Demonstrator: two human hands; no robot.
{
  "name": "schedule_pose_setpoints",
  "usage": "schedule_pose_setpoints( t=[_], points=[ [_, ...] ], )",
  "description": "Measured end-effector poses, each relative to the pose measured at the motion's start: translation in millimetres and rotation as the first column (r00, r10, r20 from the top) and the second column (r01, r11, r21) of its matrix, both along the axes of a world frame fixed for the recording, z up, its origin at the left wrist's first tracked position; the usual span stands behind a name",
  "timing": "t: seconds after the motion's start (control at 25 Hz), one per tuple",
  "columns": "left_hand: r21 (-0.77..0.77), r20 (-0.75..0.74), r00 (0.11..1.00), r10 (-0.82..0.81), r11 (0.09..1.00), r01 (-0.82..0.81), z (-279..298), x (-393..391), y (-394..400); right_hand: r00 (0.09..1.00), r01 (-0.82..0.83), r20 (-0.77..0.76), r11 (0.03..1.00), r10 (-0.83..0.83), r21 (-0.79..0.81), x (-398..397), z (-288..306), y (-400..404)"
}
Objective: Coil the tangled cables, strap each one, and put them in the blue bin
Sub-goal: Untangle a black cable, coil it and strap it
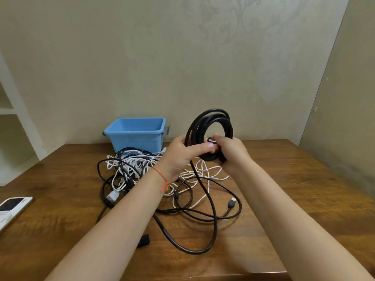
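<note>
Head view shows both hands raised above the worktop (284, 179), holding a black coil (211, 122) of thick cable upright, just right of the blue bin (136, 134) that stands against the wall. The left hand (180, 153) grips the coil's left side, its thumb stretched across toward the right hand (229, 151), whose fingers (218, 138) curl round the bottom of the loops and seem to pinch a small dark strap or tag there; what that piece is cannot be told for sure. From the coil a loose black tail (213, 220) drops to the worktop and loops wide toward the near edge. This cable looks thick and springy, so the loops will likely want to spread the moment the grip eases; the best hold is where all the turns bunch together at the bottom, pinched flat while the strap goes round. The tail probably drags some weight and may snag on the tangle (132, 167) of white and thin black cables lying in front of the bin. The thin white ones look limp and light and should coil easily. A phone (12, 207) lies at the left edge.
</note>
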State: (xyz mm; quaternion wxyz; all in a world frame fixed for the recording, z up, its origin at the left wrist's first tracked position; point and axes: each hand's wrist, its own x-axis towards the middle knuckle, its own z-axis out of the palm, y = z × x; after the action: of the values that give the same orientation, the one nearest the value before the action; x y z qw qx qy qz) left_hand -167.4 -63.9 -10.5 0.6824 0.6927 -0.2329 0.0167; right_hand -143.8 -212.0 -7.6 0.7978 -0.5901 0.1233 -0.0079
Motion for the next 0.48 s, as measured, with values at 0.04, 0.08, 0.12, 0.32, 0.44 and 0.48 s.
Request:
schedule_pose_setpoints(
  t=[0.04, 0.08, 0.12, 0.32, 0.44, 0.48],
  points=[
    [-0.020, -0.004, 0.999, 0.038, 0.999, -0.038, -1, 0, -6, 0.997, -0.048, -0.056, 0.977, 0.060, 0.206, 2, 0, 4],
    [-0.015, 0.009, 0.995, 0.095, 0.995, -0.095, -3, 1, -12, 0.991, -0.087, -0.063, 0.918, 0.121, 0.387, 1, 0, 10],
    [0.011, 0.044, 0.987, 0.153, 0.988, -0.154, -5, 3, -16, 0.986, -0.113, -0.050, 0.855, 0.160, 0.506, 1, 0, 14],
    [0.138, 0.190, 0.969, 0.159, 0.973, -0.186, -15, 10, -14, 0.976, -0.171, -0.005, 0.784, 0.217, 0.596, -5, 1, 22],
    [0.222, 0.270, 0.950, 0.157, 0.950, -0.220, -15, 4, -13, 0.971, -0.176, -0.021, 0.779, 0.236, 0.602, -2, -2, 21],
    [0.224, 0.301, 0.937, 0.178, 0.942, -0.250, -14, 1, -13, 0.974, -0.158, -0.041, 0.794, 0.225, 0.587, 0, -4, 19]
  ],
)
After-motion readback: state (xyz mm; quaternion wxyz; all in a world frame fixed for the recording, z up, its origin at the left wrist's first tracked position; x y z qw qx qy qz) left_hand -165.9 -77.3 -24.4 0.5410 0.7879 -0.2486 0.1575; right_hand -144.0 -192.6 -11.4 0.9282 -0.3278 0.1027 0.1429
